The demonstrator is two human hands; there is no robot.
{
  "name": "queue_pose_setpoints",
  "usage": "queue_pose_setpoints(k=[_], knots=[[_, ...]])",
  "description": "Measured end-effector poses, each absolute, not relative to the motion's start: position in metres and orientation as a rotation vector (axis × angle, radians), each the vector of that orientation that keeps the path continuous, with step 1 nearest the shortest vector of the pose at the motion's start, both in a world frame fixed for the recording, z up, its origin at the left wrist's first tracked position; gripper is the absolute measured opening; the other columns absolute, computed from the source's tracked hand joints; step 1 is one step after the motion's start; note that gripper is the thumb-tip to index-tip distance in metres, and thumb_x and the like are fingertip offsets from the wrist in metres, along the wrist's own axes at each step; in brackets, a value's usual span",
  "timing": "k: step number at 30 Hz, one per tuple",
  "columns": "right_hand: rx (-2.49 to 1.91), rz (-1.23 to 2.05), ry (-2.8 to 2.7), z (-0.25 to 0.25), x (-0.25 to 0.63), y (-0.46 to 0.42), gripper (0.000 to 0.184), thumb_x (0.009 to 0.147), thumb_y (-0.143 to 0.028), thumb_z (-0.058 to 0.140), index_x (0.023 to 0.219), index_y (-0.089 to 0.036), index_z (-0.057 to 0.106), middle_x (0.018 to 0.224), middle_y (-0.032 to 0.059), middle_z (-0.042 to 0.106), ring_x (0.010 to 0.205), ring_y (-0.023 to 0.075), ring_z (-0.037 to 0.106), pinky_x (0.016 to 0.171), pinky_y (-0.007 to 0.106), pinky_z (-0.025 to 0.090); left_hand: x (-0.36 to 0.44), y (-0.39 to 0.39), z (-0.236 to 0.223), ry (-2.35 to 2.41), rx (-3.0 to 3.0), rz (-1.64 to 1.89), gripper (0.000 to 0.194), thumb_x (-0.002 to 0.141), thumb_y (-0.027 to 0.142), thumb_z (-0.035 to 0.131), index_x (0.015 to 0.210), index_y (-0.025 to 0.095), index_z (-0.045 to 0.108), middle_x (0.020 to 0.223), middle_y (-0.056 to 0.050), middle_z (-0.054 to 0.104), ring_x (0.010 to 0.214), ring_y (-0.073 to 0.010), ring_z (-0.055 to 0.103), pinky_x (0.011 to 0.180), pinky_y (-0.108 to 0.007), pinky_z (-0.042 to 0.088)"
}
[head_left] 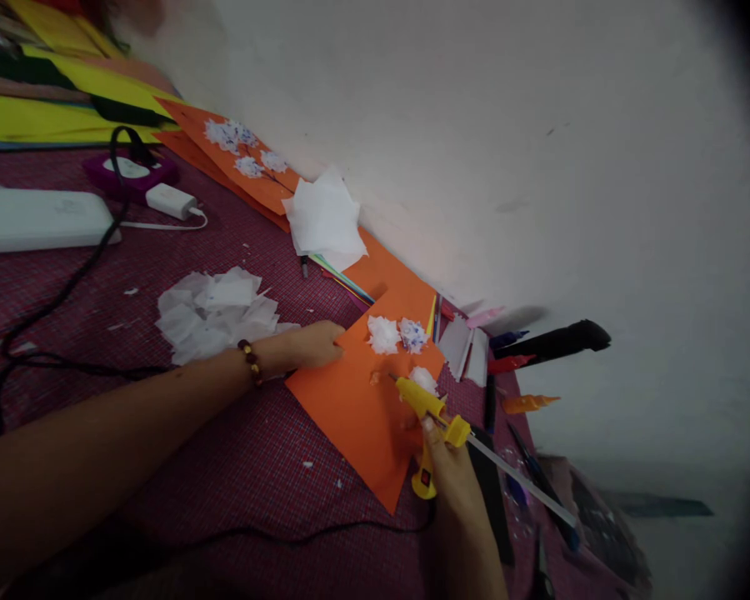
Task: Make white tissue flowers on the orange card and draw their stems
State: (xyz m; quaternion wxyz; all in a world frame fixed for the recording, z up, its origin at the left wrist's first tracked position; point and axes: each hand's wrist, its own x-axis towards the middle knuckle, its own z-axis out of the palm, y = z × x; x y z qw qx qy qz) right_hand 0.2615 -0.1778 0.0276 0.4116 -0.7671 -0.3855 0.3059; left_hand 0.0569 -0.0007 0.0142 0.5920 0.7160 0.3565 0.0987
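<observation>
My right hand (447, 450) is wrapped round a yellow glue gun (420, 398), with a long clear glue stick (518, 475) sticking out of its back. The gun's nozzle points at a small wet-looking patch on an orange paper sheet (350, 417). Three white tissue puffs sit on that sheet: a plain one (383, 335), a blue-speckled one (413, 335) and another (423, 381) partly behind the gun. At the sheet's left edge is my left hand (318, 344), closed, its fingertips hidden by the paper. A beaded bracelet is on the left wrist.
A heap of tissue pieces (216, 308) lies left of the sheet. Behind are a white paper stack (325, 218) and an orange card (225, 158) with flowers. Markers (528, 404) stand by the wall (506, 167). A black cord (275, 537) crosses the cloth, near a white power bank-like block (43, 218).
</observation>
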Motion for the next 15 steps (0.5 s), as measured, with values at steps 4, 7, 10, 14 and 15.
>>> queue_pose_setpoints(k=[4, 7, 10, 14, 15], knots=[[-1.928, 0.806, -0.970, 0.0231, 0.2619, -0.1793, 0.054, 0.067, -0.058, 0.063, 0.101, -0.016, 0.062, 0.086, 0.0075, 0.068, 0.072, 0.0221, 0.062, 0.055, 0.028, 0.047, 0.0575, 0.0010, 0.0138, 0.866, 1.729, 0.216, 0.020, 0.068, 0.018, 0.044, 0.078, 0.012, 0.060, 0.075, -0.007, 0.068, 0.057, -0.0147, 0.058, 0.044, -0.020, 0.035], [-1.925, 0.835, -0.931, 0.0210, 0.2598, -0.1797, 0.055, 0.065, -0.059, 0.063, 0.100, -0.017, 0.060, 0.084, 0.0059, 0.067, 0.067, 0.0200, 0.061, 0.054, 0.027, 0.046, 0.0575, 0.0013, 0.0153, 0.888, 1.745, 0.214, 0.019, 0.068, 0.017, 0.045, 0.078, 0.012, 0.060, 0.075, -0.007, 0.067, 0.056, -0.0145, 0.058, 0.045, -0.020, 0.035], [-1.970, 0.831, -0.901, 0.0214, 0.2573, -0.1800, 0.049, 0.063, -0.057, 0.066, 0.091, -0.017, 0.061, 0.065, 0.0005, 0.062, 0.054, 0.0162, 0.055, 0.050, 0.026, 0.043, 0.0572, 0.0002, 0.0183, 0.921, 1.753, 0.227, 0.018, 0.068, 0.017, 0.045, 0.078, 0.012, 0.060, 0.072, -0.007, 0.067, 0.056, -0.0145, 0.057, 0.045, -0.020, 0.035], [-2.010, 0.845, -0.940, 0.0216, 0.2551, -0.1795, 0.038, 0.066, -0.054, 0.065, 0.079, -0.018, 0.061, 0.052, -0.0030, 0.054, 0.044, 0.0130, 0.047, 0.043, 0.024, 0.038, 0.0571, -0.0013, 0.0203, 0.921, 1.740, 0.236, 0.018, 0.068, 0.017, 0.046, 0.078, 0.012, 0.060, 0.071, -0.006, 0.066, 0.056, -0.0143, 0.057, 0.045, -0.019, 0.034], [-2.004, 0.833, -0.949, 0.0210, 0.2549, -0.1791, 0.038, 0.066, -0.053, 0.065, 0.080, -0.018, 0.062, 0.051, -0.0030, 0.054, 0.044, 0.0134, 0.048, 0.043, 0.024, 0.037, 0.0571, -0.0014, 0.0200, 0.915, 1.732, 0.230, 0.018, 0.068, 0.018, 0.045, 0.077, 0.012, 0.060, 0.072, -0.006, 0.066, 0.056, -0.0144, 0.057, 0.045, -0.020, 0.034]])
